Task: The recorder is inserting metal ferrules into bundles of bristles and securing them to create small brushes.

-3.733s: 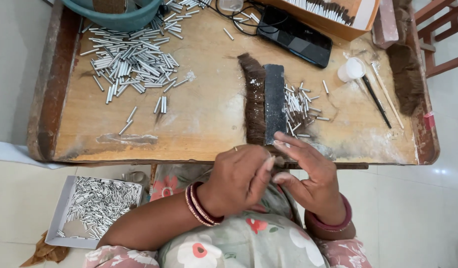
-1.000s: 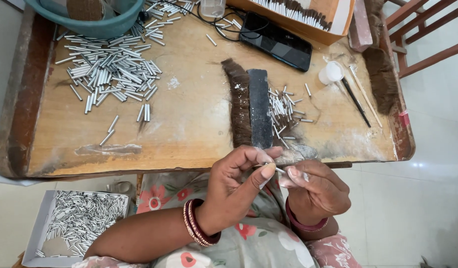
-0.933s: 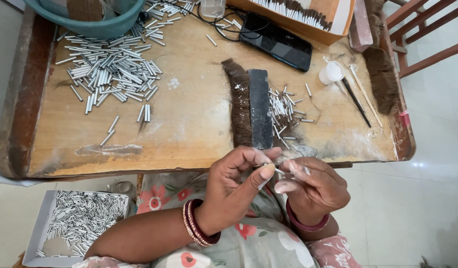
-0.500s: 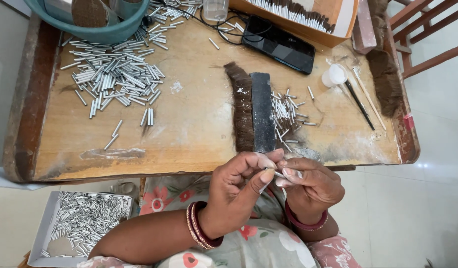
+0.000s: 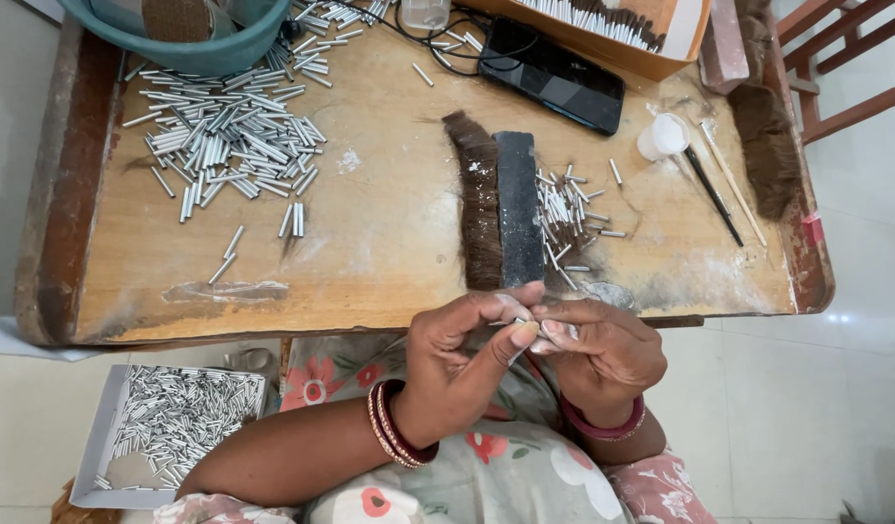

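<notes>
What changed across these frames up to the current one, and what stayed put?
Both hands rose slightly from the lap toward the table edge and stayed together. The left hand and right hand keep pinching a small metal tube between their fingers; nothing was picked up or let go. The tube pile, the dark brush block, the phone and the tray of tubes did not move.

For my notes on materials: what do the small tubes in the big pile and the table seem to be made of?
Small tubes: likely metal, a bright silvery sheen. Table: wood, a worn pale top with visible grain and dark raised edges.
</notes>
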